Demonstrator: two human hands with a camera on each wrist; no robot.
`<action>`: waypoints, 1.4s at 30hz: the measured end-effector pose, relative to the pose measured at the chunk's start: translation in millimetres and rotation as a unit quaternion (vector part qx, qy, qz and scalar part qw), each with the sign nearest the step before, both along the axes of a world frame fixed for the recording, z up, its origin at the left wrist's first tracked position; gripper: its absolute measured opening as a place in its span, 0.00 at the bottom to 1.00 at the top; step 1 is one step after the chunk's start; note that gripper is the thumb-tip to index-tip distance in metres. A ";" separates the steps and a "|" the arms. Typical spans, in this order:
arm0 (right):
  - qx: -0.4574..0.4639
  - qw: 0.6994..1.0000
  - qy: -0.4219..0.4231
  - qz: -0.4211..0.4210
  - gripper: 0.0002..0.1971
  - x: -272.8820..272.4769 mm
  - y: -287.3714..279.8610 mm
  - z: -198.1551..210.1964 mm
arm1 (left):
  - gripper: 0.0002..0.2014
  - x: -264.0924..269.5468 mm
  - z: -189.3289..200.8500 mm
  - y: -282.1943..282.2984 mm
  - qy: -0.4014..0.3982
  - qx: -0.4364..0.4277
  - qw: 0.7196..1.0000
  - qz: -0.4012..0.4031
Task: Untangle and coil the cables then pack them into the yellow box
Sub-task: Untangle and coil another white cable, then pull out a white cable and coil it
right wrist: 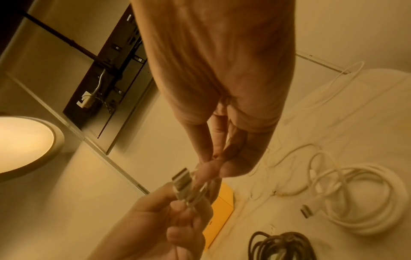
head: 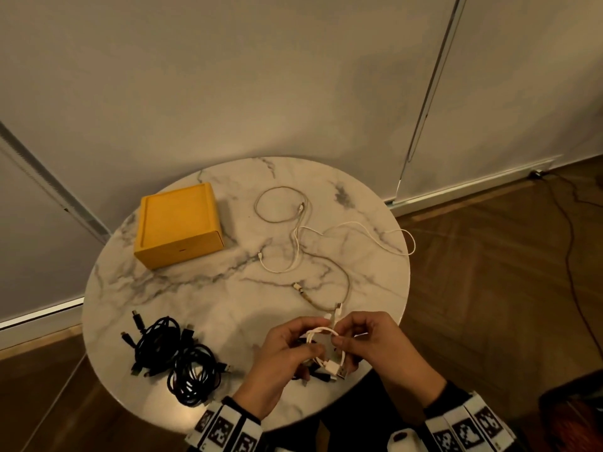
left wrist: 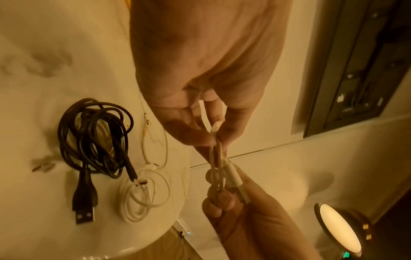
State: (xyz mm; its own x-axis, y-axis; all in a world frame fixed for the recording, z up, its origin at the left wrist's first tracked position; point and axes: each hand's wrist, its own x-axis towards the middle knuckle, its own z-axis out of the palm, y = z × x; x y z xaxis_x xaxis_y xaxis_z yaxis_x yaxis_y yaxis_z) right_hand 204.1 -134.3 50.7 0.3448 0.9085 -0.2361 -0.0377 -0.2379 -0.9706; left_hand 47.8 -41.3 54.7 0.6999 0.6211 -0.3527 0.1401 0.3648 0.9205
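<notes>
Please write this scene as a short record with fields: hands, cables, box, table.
left hand: pinches the small white cable coil
right hand: pinches the same coil
black cables: bundled on the table, near left
loose cables: light-coloured, uncoiled, lying mid-table
yellow box: closed, far left
table: round, marble pattern

Both hands' fingers (right wrist: 224, 167) on white cable (right wrist: 200, 190)
</notes>
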 end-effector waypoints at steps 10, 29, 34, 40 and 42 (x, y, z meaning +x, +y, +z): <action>0.012 0.997 -0.071 0.015 0.03 38.7 29.1 -4.1 | 0.23 33.7 4.0 47.4 0.032 -0.010 0.992 -0.121; -0.120 0.955 -0.264 -0.069 0.09 95.9 23.3 -78.5 | 0.21 60.8 -54.9 205.3 0.432 0.514 0.678 -0.297; -0.139 0.941 -0.301 -0.063 0.10 104.6 26.5 -71.4 | 0.06 58.1 -58.5 191.5 0.468 0.579 0.595 -0.303; -0.153 0.929 -0.336 -0.036 0.10 103.1 42.3 -52.4 | 0.05 39.9 -15.4 214.9 0.372 0.341 0.850 -0.151; -0.145 0.922 -0.359 -0.026 0.09 102.3 49.4 -34.1 | 0.05 34.2 16.1 235.0 0.288 0.232 0.929 -0.022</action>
State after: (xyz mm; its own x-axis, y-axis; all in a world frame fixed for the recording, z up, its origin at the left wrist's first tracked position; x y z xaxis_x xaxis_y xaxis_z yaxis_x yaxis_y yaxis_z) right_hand 306.4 -84.9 16.7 0.5487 0.8206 -0.1597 0.5707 -0.5073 -0.6457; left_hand 82.0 193.7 70.8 0.5072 0.7745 -0.3780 0.6633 -0.0707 0.7450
